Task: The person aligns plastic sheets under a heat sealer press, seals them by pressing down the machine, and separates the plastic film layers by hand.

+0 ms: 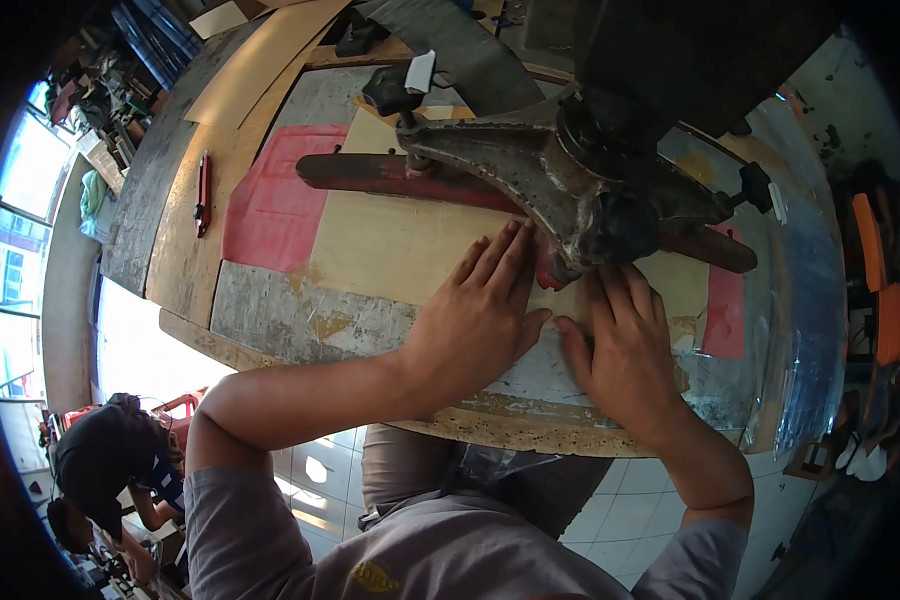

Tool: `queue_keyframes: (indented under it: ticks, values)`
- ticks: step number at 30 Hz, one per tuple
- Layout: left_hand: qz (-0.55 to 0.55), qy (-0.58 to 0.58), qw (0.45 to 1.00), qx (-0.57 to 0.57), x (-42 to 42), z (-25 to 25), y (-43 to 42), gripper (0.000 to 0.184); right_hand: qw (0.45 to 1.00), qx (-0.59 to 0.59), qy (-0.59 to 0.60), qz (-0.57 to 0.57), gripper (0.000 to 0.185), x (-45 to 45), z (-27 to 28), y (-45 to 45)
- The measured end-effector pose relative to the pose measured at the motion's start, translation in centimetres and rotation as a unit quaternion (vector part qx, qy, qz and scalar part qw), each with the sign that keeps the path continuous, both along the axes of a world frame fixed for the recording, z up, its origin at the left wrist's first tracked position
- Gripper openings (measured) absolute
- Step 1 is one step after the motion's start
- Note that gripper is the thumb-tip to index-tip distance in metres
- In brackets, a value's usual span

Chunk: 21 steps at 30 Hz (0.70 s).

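My left hand (475, 315) lies with its fingers stretched out on a cream sheet (395, 245). Close beside it, my right hand (625, 350) rests on the same sheet, fingers straight and fingertips near the underside of a heavy metal machine head (540, 160). The two thumbs point towards each other with a small gap between. A long dark red bar (400, 180) runs under the head, just beyond my fingertips. Pink sheet material (280, 200) shows at the left of the cream sheet, and another pink piece (725, 310) at its right.
Worn grey metal plate (270, 310) covers the table. A red utility knife (203, 195) lies on the wooden left side, near brown cardboard (265, 65). Black knobs (390, 90) stick up from the machine. Clear plastic (810, 340) hangs at right. Another person (110, 460) bends over at lower left.
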State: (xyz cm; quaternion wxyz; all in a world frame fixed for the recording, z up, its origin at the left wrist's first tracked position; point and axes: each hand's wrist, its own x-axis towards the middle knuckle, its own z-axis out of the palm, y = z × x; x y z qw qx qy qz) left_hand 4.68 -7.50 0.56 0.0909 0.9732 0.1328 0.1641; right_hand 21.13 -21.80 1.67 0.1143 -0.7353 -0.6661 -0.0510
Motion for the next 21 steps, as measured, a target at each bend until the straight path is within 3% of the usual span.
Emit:
queue_keyframes:
  ticks: [21]
  values:
    - [-0.005,-0.015,1.0,0.003,-0.04,0.03,-0.01,0.054,1.0,0.005,0.002,-0.004,0.067,-0.06,0.0,0.0]
